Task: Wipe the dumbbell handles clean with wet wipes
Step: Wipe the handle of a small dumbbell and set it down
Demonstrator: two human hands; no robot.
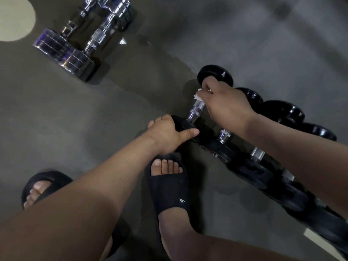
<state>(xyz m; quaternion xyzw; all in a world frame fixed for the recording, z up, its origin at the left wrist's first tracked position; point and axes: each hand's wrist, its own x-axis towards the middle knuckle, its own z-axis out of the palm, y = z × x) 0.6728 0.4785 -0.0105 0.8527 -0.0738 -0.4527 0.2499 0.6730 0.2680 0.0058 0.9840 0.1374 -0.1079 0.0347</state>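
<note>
A black dumbbell lies on the grey floor with a chrome knurled handle (196, 110). My right hand (226, 104) is closed around the far part of that handle, pressing a white wet wipe (198, 96) against it. My left hand (169, 135) grips the near black weight head (185, 126) of the same dumbbell. Its far head (216, 74) shows beyond my right hand. Part of the handle is hidden under my fingers.
A row of several more black dumbbells (282, 113) runs to the right and toward me. Two chrome dumbbells (82, 40) lie at the upper left. My feet in black slides (169, 193) stand just below the hands. A pale round floor patch (13, 17) shows top left.
</note>
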